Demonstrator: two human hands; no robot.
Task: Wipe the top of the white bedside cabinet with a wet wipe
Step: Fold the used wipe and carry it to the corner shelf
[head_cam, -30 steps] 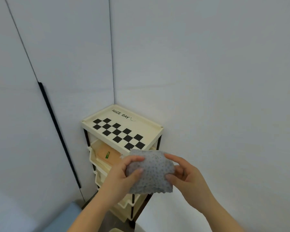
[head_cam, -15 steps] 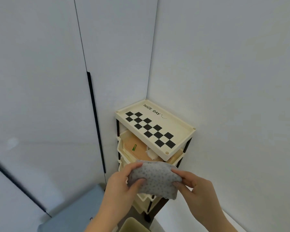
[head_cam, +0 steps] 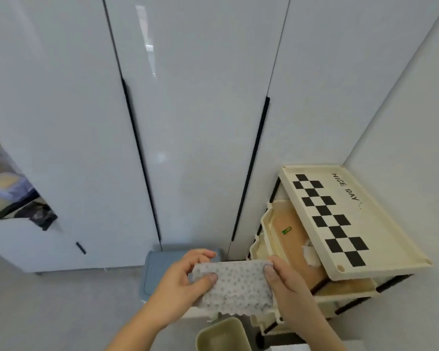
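A folded grey dotted wet wipe (head_cam: 236, 285) hangs in front of me, held by both hands. My left hand (head_cam: 183, 282) pinches its left edge between thumb and fingers. My right hand (head_cam: 287, 282) grips its right edge. A cream shelf cart (head_cam: 307, 178) with a black checker pattern and the words NICE DAY on its top tray stands at the right, in the corner. The wipe is left of and below that tray, not touching it. No white bedside cabinet is clearly in view.
White wardrobe doors (head_cam: 195, 122) with black handle strips fill the back. A blue-grey bin lid (head_cam: 157, 267) lies on the floor behind my left hand. A pale green container (head_cam: 221, 335) stands below the wipe. The cart's lower trays (head_cam: 284, 224) stick out toward me.
My view has swung left, so the cart has slid from the middle to the right edge. Both hands still hold the wipe, now spread a little wider.
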